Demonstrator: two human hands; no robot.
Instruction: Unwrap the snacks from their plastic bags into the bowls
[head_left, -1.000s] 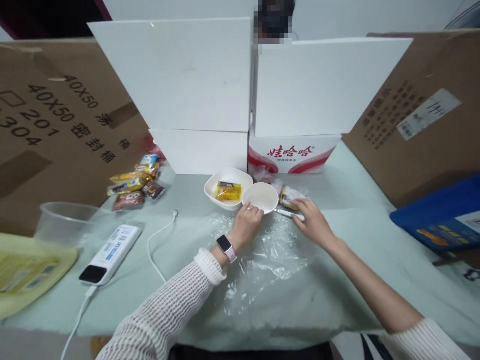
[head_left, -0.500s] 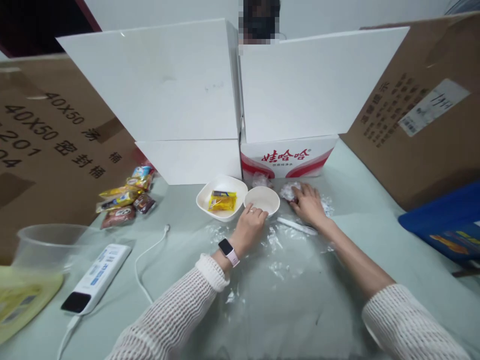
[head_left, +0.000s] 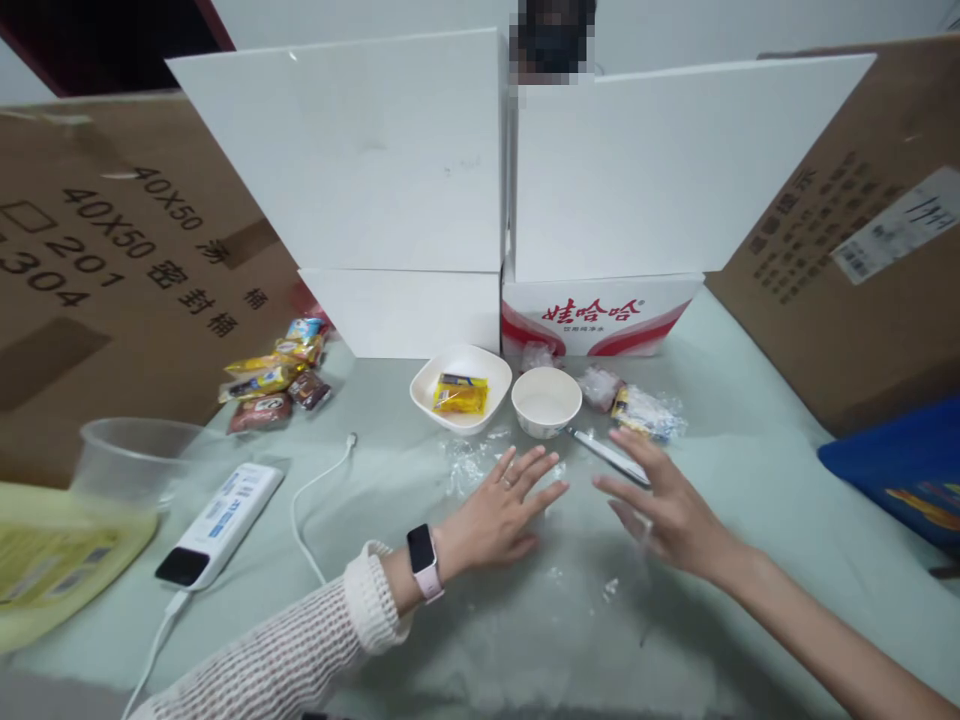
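Note:
My left hand [head_left: 499, 510] hovers or rests over the table with its fingers spread, holding nothing. Across from it, my right hand [head_left: 671, 505] is open too, fingers apart and slightly blurred. A small white bowl [head_left: 547, 402] stands just beyond them. To its left, a larger white bowl [head_left: 424, 385] contains a yellow snack packet [head_left: 460, 394]. A white pen-like stick [head_left: 609, 455] lies between the small bowl and my right fingers. Crumpled clear plastic [head_left: 652, 412] with a yellow piece and a wrapped bundle [head_left: 600, 387] lie right of the small bowl. Clear plastic film [head_left: 472, 465] lies near my left fingertips.
White panels [head_left: 360, 160] and a white-and-red carton [head_left: 600, 315] stand behind the bowls. Brown cardboard boxes [head_left: 112, 330] flank the table. At left are snack packets [head_left: 259, 412], a clear tub [head_left: 127, 470], a white power bank [head_left: 221, 525] and a cable [head_left: 300, 510].
My left hand has left the small bowl and drawn back toward me, fingers spreading. My right hand has come off the crumpled plastic and moved nearer. The view has shifted slightly.

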